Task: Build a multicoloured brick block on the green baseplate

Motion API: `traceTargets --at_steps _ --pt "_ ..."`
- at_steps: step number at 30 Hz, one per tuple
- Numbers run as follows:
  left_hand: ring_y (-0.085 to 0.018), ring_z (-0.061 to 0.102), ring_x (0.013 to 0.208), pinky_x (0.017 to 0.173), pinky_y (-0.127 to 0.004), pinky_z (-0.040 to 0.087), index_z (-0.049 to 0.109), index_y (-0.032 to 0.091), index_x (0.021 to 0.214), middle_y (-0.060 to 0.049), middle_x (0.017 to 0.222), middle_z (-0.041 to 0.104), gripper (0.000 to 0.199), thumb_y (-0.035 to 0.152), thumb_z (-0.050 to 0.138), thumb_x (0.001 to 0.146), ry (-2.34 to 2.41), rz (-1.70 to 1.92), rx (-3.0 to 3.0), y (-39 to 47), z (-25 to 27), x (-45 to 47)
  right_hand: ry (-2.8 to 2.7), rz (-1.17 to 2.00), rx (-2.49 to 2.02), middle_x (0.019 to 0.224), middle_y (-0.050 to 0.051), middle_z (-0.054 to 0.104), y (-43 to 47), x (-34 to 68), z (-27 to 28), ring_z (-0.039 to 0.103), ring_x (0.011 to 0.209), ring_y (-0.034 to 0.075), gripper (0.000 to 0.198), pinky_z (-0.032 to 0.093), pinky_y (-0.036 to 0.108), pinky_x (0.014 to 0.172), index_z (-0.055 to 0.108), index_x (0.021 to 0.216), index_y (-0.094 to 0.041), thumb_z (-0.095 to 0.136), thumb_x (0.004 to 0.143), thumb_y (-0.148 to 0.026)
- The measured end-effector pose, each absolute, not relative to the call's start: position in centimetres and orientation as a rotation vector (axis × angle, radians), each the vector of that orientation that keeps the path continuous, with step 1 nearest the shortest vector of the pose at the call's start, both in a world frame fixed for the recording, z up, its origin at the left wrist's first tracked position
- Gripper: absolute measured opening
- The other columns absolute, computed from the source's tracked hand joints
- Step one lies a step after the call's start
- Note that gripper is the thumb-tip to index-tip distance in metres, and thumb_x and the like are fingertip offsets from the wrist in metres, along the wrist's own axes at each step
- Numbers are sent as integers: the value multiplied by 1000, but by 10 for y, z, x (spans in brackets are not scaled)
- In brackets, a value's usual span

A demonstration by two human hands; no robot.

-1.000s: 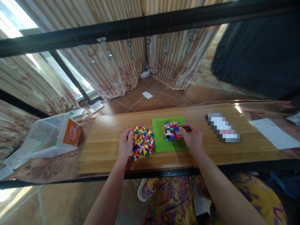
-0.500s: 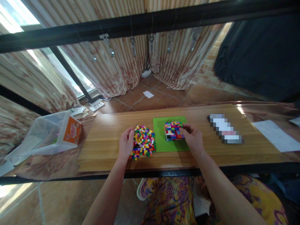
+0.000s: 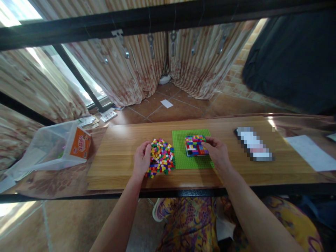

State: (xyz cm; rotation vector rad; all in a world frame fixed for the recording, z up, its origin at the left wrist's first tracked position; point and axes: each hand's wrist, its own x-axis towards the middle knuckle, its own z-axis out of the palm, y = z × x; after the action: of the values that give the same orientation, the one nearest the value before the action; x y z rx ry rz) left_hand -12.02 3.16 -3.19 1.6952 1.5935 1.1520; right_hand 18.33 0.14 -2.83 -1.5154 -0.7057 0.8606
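Lying mid-frame, bricks (image 3: 162,156) are flanked by the half-curled left hand (image 3: 142,158). Right of centre, a block (image 3: 193,144) is touched by the right hand (image 3: 218,153); grips cannot be told.

brick pile (image 3: 164,155) left of baseplate (image 3: 181,161) | brick block (image 3: 193,144) on baseplate | tub (image 3: 56,138) far left | paper (image 3: 303,151) far right

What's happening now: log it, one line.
left hand: beside loose bricks; right hand: at brick build; brick build: over green baseplate

Leg garment (image 3: 195,227): yellow, allover purple swirling print. Shoe (image 3: 156,211): pale rounded rim, largely hidden. Left hand (image 3: 142,159), right hand (image 3: 218,153), both forearms (image 3: 123,206): bare.
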Motion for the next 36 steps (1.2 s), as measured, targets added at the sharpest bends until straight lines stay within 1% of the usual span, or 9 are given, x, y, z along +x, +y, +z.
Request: traceTargets --at_steps 4,7,10,13,16,25,28,32,36 --pt "-24 65 111 103 -40 48 70 18 111 -9 113 73 37 43 46 96 1605 1147 1700 32 -32 -120 -713 886 -1500 83 3 73 0 185 -33 67 69 17 50 57 37 71 68 94 -17 81 54 -44" --pt "-24 66 110 103 -40 48 70 18 111 -9 112 73 37 42 46 96 1607 1151 1701 31 -31 -119 -784 786 -1538 91 6 72 -5 187 -36 67 75 20 53 57 39 73 67 100 -17 79 60 -49" --pt "-24 66 110 102 -39 49 71 19 110 -9 111 73 35 41 47 96 1593 1166 1709 31 -31 -118 -1040 482 -1660 109 12 70 -8 187 -32 65 94 26 55 53 47 87 66 113 -18 73 71 -53" --pt "-24 66 109 102 -39 49 71 19 110 -9 110 74 34 40 47 97 1591 1167 1712 31 -31 -118 -1486 201 -1682 126 15 64 -3 182 -23 57 119 31 54 42 53 104 64 124 -19 65 81 -52" --pt "-24 66 109 102 -39 49 71 19 110 -9 110 74 34 39 47 97 1596 1165 1713 30 -31 -117 -1853 114 -1663 135 16 60 6 175 -17 50 129 33 56 37 54 108 60 132 -20 59 87 -54" --pt "-23 67 107 99 -38 50 71 19 109 -9 110 74 32 37 47 98 1614 1154 1727 29 -30 -115 -2020 70 -1696 130 13 63 0 179 -22 51 125 33 51 40 52 102 61 129 -22 55 89 -54" --pt "-23 67 106 98 -37 50 72 20 108 -8 109 74 31 37 48 98 1621 1156 1728 29 -29 -115 -2022 -28 -1713 132 12 62 -4 177 -15 51 124 34 48 39 54 102 62 128 -25 56 89 -52" --pt "-24 67 105 98 -38 50 72 20 107 -9 108 75 31 36 48 98 1610 1157 1726 29 -29 -114 -2116 -88 -1639 129 11 65 1 155 -2 54 118 30 34 39 47 101 68 121 -23 47 96 -33" --pt "-24 67 106 99 -38 50 72 20 107 -8 108 75 30 35 48 98 1611 1164 1723 29 -29 -114 -2387 54 -1547 118 11 70 19 120 4 57 107 26 41 41 39 92 71 118 -22 38 96 -15"
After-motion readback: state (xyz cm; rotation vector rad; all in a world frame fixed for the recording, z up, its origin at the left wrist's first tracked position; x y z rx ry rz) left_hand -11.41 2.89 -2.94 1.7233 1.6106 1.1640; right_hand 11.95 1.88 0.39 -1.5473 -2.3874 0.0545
